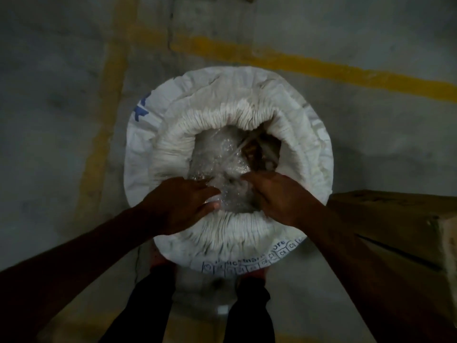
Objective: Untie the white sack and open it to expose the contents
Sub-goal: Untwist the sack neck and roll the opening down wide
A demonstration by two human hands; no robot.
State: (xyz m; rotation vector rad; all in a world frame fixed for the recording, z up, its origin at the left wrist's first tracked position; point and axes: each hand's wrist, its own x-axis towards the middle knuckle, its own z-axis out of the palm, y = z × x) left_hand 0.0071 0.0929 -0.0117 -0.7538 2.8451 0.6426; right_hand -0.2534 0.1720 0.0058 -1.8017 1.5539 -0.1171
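A large white woven sack [230, 112] with blue printing on its sides is seen standing upright on the grey concrete floor [49, 120], between two painted yellow floor lines [309, 63] and just beside a brown cardboard box [395, 219] at its right. The mouth of the sack is found open, its fabric rolled down into a thick gathered collar around the opening. Inside the opening, a clear crumpled plastic liner [217, 154] is exposed, and brownish contents [252, 152] are visible through a gap toward the far right of the mouth; their nature cannot be told. Both hands are placed at the near edge of the opening. The left hand [183, 204] is laid on the liner with its grip closed on a fold of the plastic. The right hand [277, 196] is reached into the mouth just beside it, fingers curled onto the liner; whether its grip is pinching the plastic cannot be told. Dark trouser legs [153, 305] are seen at the near side of the sack.
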